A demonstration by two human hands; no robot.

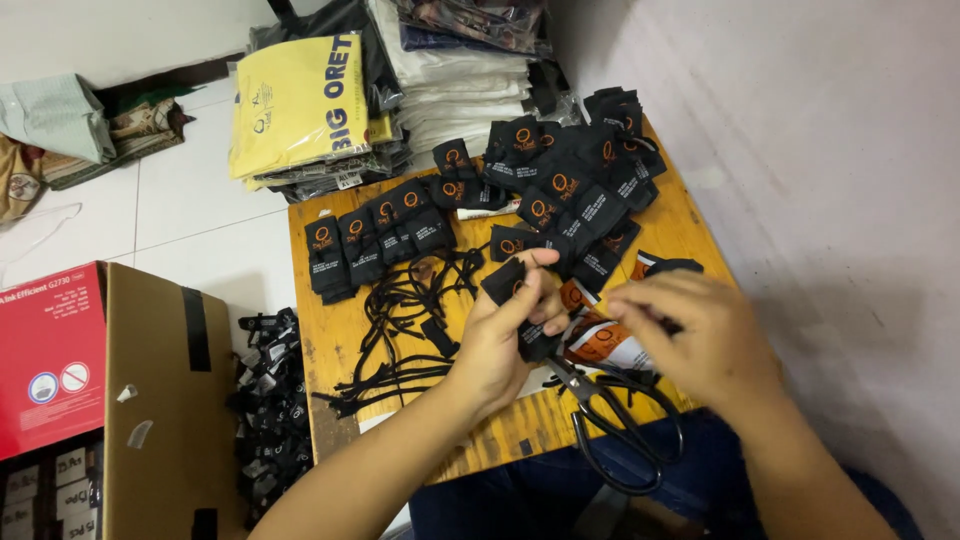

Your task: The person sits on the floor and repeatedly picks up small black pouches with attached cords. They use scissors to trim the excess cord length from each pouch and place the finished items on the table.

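Home garment-packing workshop: stacked bagged clothes (330,100), heaped hang tags (560,190)

One pair of black scissors (615,425) lies on one wooden table (330,400). Five black tags (375,240) sit in a row; the heaped tags (575,175) and black cords (400,330) are too tangled to count.

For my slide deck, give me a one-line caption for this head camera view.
Left hand grips a black hang tag, right hand blurred beside it, above black scissors on a wooden table.

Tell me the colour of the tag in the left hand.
Black with an orange mark; the tag in the left hand shows in the head view.
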